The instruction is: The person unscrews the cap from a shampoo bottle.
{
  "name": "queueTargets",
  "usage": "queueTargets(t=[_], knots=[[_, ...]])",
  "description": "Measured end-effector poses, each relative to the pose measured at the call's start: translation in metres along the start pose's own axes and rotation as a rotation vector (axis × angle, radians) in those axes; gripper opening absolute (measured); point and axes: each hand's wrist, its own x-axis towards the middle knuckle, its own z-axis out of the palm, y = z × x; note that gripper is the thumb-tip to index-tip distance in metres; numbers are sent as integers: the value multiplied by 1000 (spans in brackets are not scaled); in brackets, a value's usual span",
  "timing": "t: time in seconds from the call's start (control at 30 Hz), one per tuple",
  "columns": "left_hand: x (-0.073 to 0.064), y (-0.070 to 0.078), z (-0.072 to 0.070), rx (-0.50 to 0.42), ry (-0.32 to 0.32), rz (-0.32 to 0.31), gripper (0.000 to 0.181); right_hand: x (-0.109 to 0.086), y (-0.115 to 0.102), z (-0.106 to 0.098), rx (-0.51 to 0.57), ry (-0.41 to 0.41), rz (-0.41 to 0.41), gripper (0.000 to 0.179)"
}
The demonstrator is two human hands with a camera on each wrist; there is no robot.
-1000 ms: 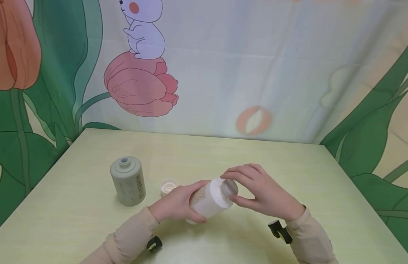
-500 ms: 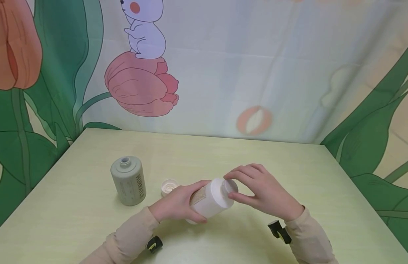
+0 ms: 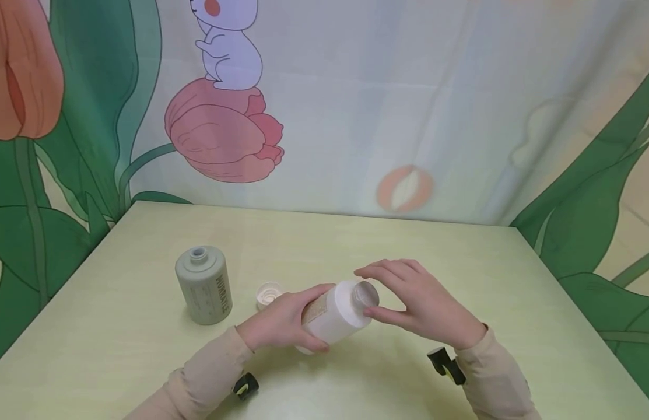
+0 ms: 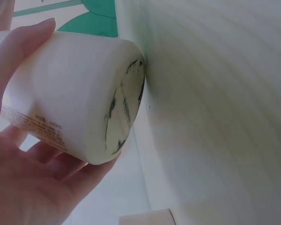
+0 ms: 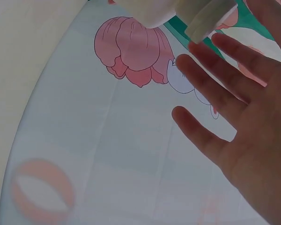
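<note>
My left hand grips a white plastic bottle round its body, tilting it so its neck points up and right. A silvery-grey round face caps the neck end. Fingers and thumb wrap the bottle in the left wrist view too, where its base carries dark scuff marks close to the tabletop. My right hand is spread around the neck end, its thumb tip at the lower edge of the round face and its index finger apart above. In the right wrist view the fingers extend beside the neck.
A grey-green bottle with lettering and an uncapped narrow mouth stands upright at the left. Just behind my left hand a white screw cap lies inside up on the pale table. A printed tulip curtain hangs behind the table.
The right index finger has lifted off the neck's edge, leaving the round face more exposed. The left hand and the bottle stay in place.
</note>
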Motion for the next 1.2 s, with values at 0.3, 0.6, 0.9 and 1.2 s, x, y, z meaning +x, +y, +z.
queueTargets(t=[0.3, 0.6, 0.9, 1.2], knots=[[0, 2, 0, 32, -1, -1, 87, 0, 2, 1, -20, 32, -30, 32], [0, 1, 0, -1, -11, -16, 86, -2, -1, -3, 6, -4, -32, 40], [0, 0, 0, -15, -6, -7, 86, 0, -2, -4, -28, 31, -1, 37], [0, 1, 0, -10, -8, -19, 85, 0, -2, -3, -18, 16, -53, 32]])
